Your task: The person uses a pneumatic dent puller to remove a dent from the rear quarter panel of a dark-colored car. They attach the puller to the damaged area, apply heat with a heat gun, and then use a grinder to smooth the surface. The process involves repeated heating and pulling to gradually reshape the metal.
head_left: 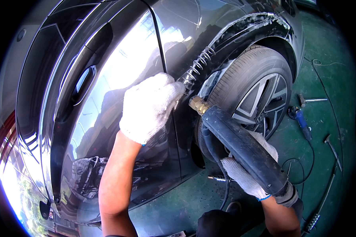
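My left hand point(151, 108) wears rough knitted cloth. Behind it, the car door point(116, 77) shows smooth, glossy paint; just beyond, shiny metal wire point(199, 67). In my right hand point(243, 175): matt tool point(241, 144), brassy metal fitting point(198, 105).

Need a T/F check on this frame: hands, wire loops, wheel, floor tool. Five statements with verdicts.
1. The right hand holds a black cylindrical tool. True.
2. The left hand is ungloved. False: it wears a white glove.
3. A row of wire loops runs along the car. True.
4. The wheel is off the car. False: it sits in the arch.
5. A blue-bodied tool lies on the green floor. True.
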A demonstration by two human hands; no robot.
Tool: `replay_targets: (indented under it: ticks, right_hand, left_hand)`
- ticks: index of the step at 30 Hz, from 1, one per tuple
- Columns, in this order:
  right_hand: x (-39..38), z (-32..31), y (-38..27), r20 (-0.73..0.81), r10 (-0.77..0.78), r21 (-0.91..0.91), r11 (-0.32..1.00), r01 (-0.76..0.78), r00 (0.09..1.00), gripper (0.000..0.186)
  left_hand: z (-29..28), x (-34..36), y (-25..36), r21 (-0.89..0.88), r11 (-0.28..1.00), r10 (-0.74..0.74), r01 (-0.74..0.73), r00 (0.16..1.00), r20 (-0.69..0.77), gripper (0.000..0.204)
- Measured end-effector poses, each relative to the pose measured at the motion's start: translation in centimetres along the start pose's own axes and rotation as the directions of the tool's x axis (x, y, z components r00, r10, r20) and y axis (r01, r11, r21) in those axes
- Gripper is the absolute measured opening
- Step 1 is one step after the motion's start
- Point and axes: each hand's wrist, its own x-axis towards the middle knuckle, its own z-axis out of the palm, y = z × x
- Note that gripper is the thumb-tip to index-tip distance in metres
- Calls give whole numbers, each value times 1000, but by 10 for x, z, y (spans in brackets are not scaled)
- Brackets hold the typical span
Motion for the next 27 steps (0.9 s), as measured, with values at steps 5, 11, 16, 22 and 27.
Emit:
replay_targets:
  ticks: [5, 11, 16, 22, 27]
  right_hand:
    - [6, 2, -3, 43, 77, 18, 997, -78, 996, 48]
    - [13, 5, 2, 65, -6, -100, 995, 12, 998, 50]
    - [14, 3, -2, 98, 14, -160, 987, 2, 995, 49]
    - [15, 4, -5, 110, 45, -148, 989, -29, 993, 47]
    - [13, 4, -6, 82, 25, -133, 991, -14, 996, 45]
  left_hand:
    - [1, 1, -2, 2, 1000, -2, 2, 999, 32, 23]
    - [1, 2, 0, 9, 999, -40, 40, 997, 60, 24]
    - [-4, 3, 6, 28, 996, -82, 79, 992, 96, 22]
    - [4, -3, -2, 28, 1000, 14, -15, 1000, 25, 27]
    - [0, 3, 3, 30, 999, -22, 20, 998, 55, 26]
